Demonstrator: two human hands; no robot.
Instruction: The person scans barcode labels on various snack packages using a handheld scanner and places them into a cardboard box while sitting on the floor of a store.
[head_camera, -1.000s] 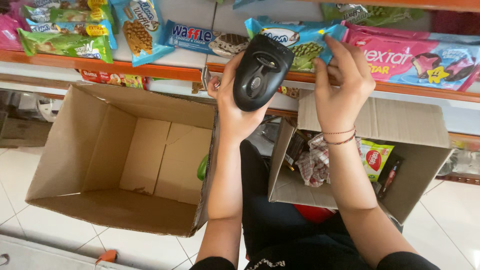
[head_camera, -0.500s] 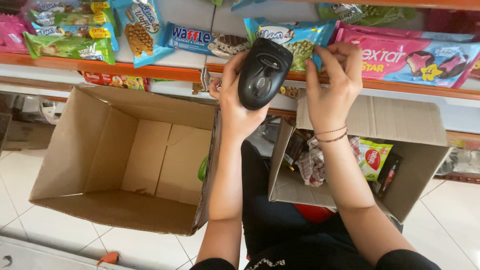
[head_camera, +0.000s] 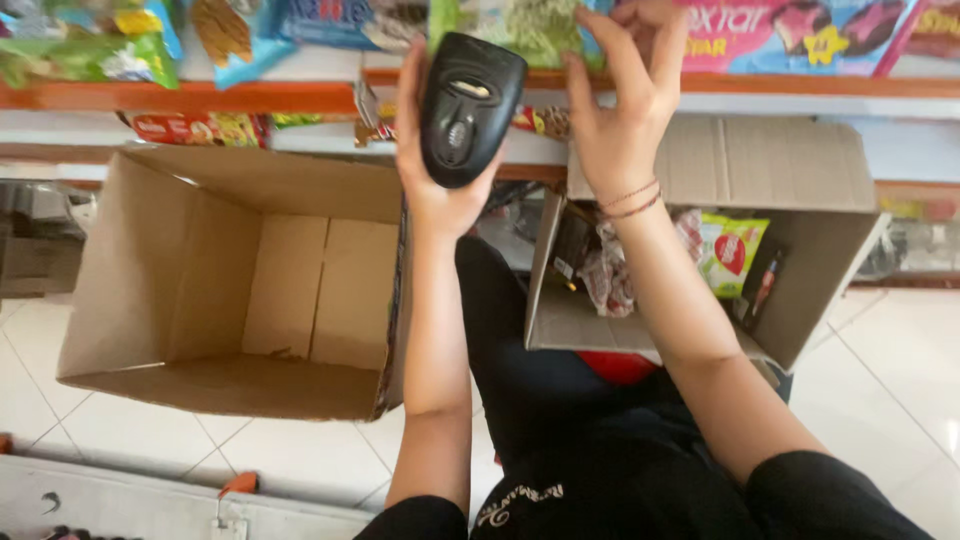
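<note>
A black handheld barcode scanner (head_camera: 468, 105) is being gripped in the left hand (head_camera: 440, 160), palm wrapped round the back & thumb side, w/ the scanner's face turned toward the camera and its nose angled up at the shelf. It is being held upright, prob. so its window is lined up w/ the packet above. The right hand (head_camera: 625, 110) is being raised beside it, fingers (head_camera: 622, 60) spread and curled onto the lower edge of a green snack packet (head_camera: 530, 25) lying on the orange-edged shelf (head_camera: 250, 95); the packet is being pinched or tipped, though the exact grip is partly cut off at the top of frame, so it cannot be told for sure whether it is being grasped or only touched. Thin bracelets are being worn on the right wrist.

Other packets are being displayed along the shelf: a pink one (head_camera: 800, 35) to the right, blue ones (head_camera: 330, 20) to the left. On the white tiled floor (head_camera: 880, 370), 2 cardboard boxes are standing open, one at each side of the person's knees, prob. for easy reach. The left box (head_camera: 240, 290) is lying on its side w/ nothing visible inside. The right box (head_camera: 790, 200) is holding mixed snack packets, incl. a green one (head_camera: 730, 250). Dark clothing is being worn.
</note>
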